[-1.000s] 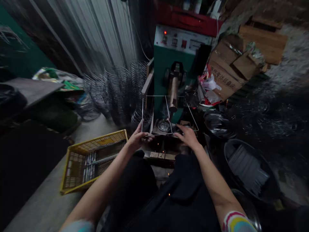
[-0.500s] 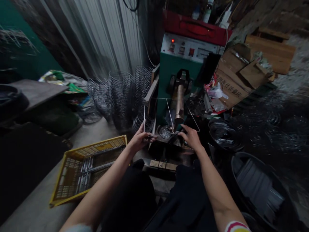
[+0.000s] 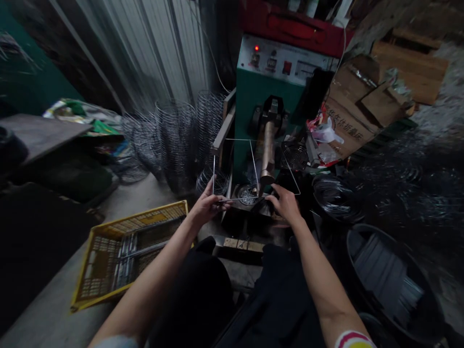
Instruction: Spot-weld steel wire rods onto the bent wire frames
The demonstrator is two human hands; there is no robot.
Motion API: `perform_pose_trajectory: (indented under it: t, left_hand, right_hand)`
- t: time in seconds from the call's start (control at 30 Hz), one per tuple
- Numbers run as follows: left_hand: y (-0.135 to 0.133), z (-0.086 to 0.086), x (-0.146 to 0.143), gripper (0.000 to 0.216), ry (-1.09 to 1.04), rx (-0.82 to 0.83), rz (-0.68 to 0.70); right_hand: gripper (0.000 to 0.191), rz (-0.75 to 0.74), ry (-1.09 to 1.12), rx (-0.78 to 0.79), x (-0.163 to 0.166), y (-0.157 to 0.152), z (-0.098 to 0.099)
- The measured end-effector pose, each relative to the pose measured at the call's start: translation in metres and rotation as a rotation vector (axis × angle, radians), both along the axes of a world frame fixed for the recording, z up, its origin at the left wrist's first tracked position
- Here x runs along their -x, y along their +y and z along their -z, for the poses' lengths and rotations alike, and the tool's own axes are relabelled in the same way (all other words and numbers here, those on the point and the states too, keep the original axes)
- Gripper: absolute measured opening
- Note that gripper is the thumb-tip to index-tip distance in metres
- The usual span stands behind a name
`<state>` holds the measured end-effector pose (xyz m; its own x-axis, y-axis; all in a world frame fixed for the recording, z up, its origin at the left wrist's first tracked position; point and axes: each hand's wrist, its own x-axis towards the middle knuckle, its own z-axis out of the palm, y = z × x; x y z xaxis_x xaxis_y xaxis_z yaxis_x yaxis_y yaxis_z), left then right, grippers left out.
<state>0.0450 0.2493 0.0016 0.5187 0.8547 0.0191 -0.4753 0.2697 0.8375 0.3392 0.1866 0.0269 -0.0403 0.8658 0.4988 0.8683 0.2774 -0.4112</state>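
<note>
A thin bent wire frame (image 3: 254,164) spans the space in front of a green spot welder (image 3: 243,111). My left hand (image 3: 207,207) is closed on the frame's left part, where an upright wire meets the low crosswise wire. My right hand (image 3: 286,203) is closed at the right end of that low wire, its fingertips close to the lower electrode. Above them, the welder's thick copper-coloured arm (image 3: 268,150) slopes down towards the wire. Between my hands sits a small round dish (image 3: 248,195) of tiny metal pieces. The exact contact at the electrode tip is too small to make out.
A yellow plastic crate (image 3: 134,220) with metal rods stands at the left. Stacked wire coils (image 3: 176,140) are behind it. To the right are a black tub (image 3: 350,256) holding flat grey strips, bundled wire rings (image 3: 333,198) and a cardboard box (image 3: 348,121).
The view has tilted and shifted slightly. Both hands keep their hold on the wire frame, which has stayed nearly in place before the welder.
</note>
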Motion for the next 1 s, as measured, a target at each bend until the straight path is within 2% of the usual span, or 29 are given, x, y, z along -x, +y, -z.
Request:
perform_pose_trajectory:
  t: [0.23,0.3,0.37,0.43,0.47,0.57,0.67,0.77,0.87,0.93,1.0]
  left_hand:
    - [0.004,0.007,0.004,0.1,0.037,0.01,0.025]
    - [0.004,0.008,0.003,0.099,0.032,-0.003,0.043]
    - [0.003,0.007,0.002,0.1,0.014,-0.018,0.055]
    - [0.002,0.005,0.0,0.102,-0.009,-0.008,0.046]
    - [0.001,0.005,0.0,0.103,-0.019,0.004,0.036]
    - [-0.009,0.005,0.002,0.105,-0.039,0.036,0.011]
    - [-0.037,0.009,0.012,0.107,-0.047,0.044,0.014]
    - [-0.083,0.014,0.029,0.106,-0.017,0.028,0.035]
    - [-0.126,0.02,0.05,0.105,0.011,0.053,0.097]
    - [-0.139,0.023,0.062,0.105,0.007,0.098,0.104]
    - [-0.133,0.023,0.073,0.098,-0.011,0.164,0.035]
  right_hand:
    - [0.041,-0.026,0.005,-0.004,-0.009,-0.003,0.004]
    - [0.047,0.061,0.0,-0.052,-0.022,-0.007,0.005]
    - [0.056,0.237,0.058,-0.127,-0.041,-0.01,0.007]
    - [0.058,0.38,0.229,-0.124,-0.058,-0.013,0.01]
    - [0.058,0.404,0.357,-0.079,-0.065,-0.014,0.011]
    - [0.057,0.343,0.774,0.108,-0.071,-0.017,0.013]
    - [0.053,0.275,1.044,0.182,-0.061,-0.031,0.013]
    - [0.049,0.217,1.112,0.186,-0.046,-0.067,0.016]
    - [0.05,0.19,1.121,0.201,-0.034,-0.132,0.028]
    - [0.049,0.241,1.14,0.249,-0.03,-0.186,0.041]
    - [0.048,0.282,1.152,0.309,-0.032,-0.237,0.054]
